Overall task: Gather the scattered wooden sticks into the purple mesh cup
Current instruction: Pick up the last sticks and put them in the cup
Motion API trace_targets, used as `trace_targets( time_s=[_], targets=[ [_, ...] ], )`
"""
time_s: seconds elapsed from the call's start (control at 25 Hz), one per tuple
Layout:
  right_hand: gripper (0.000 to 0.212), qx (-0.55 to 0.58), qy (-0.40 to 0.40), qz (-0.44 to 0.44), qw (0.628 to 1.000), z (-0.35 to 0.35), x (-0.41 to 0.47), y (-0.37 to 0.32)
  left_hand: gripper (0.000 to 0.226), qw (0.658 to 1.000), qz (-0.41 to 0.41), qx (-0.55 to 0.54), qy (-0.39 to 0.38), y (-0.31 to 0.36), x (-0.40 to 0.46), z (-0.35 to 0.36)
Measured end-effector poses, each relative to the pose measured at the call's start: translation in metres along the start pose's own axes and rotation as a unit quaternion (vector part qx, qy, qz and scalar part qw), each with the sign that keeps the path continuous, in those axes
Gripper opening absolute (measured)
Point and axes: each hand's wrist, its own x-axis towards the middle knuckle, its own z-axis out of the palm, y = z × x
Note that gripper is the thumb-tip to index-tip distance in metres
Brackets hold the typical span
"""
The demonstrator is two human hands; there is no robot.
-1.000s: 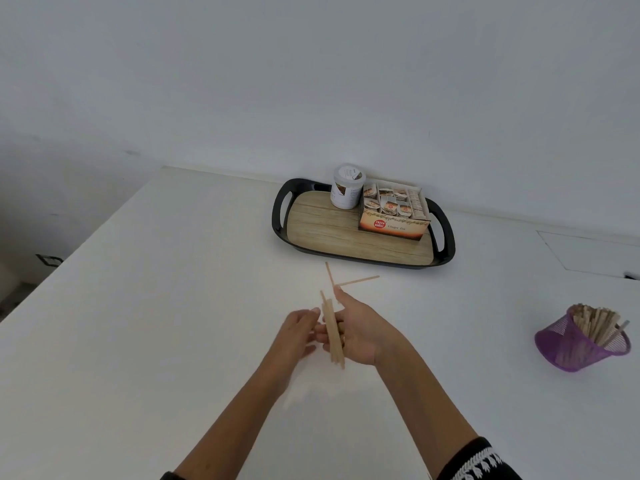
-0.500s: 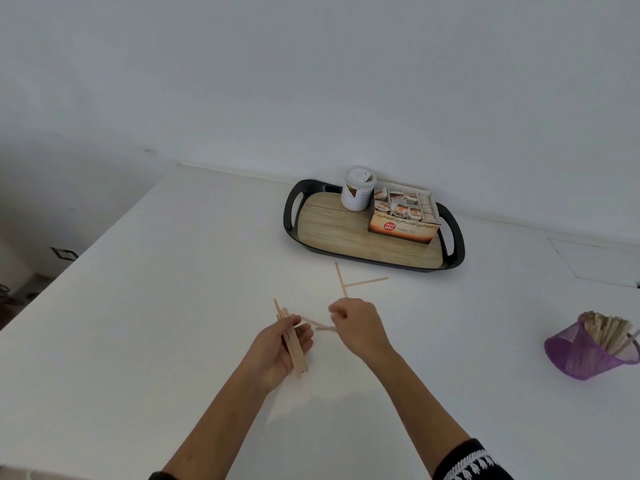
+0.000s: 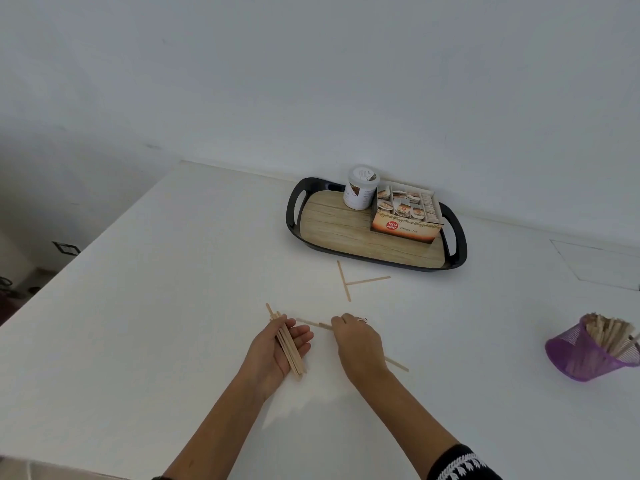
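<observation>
Right hand (image 3: 360,344) is reaching palm-down onto the desk (image 3: 156,306), its fingertips (image 3: 337,322) curling onto the near end of a loose stick (image 3: 313,323) that is lying flat just to its left. Whether the fingers are already pinching that stick or only touching it I cannot tell; the knuckles are hiding the contact. The stick's long axis is running roughly side to side, parallel to the desk's near edge, with its free end pointing toward the left hand (image 3: 280,351). That left hand is lying palm-up just beside it, fingers loosely curled around a bundle of sticks (image 3: 287,344) whose long axis is running from the near edge toward the far edge, tilted a little left at the top.

So the loose stick is sitting between the two hands, nearer the right, and a short sweep leftward would probably be bringing it across the bundle; it would need turning to line up.

Another stick (image 3: 396,364) is poking out from under the right wrist, slanting toward the desk's right edge. Two more, a crossed pair (image 3: 349,282), are lying farther back, just in front of the black tray (image 3: 292,209), one pointing toward the far edge and one running sideways. The purple mesh cup (image 3: 578,355) is standing well apart near the right edge, leaning and already holding many sticks.
</observation>
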Motion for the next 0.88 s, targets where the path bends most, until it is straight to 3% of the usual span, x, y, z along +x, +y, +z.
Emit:
trace_targets(
  time_s=[0.36,0.48,0.64,0.88],
  targets=[
    [0.013,0.145,-0.044,0.138,0.979,-0.015,0.014,-0.004,0.025,1.0,-0.002,0.02,-0.016,0.0,-0.002,0.001],
    [0.003,0.302,-0.021,0.179,0.936,-0.026,0.008,-0.012,0.026,0.999,0.002,0.02,-0.024,-0.002,-0.001,0.0],
    [0.005,0.468,-0.057,0.17,0.865,-0.034,-0.002,-0.034,0.03,0.999,-0.003,0.015,-0.04,0.0,-0.002,-0.002],
    [0.017,0.436,-0.076,0.137,0.886,-0.036,-0.007,-0.052,0.022,0.999,0.021,0.021,-0.017,-0.003,-0.003,-0.001]
  ],
)
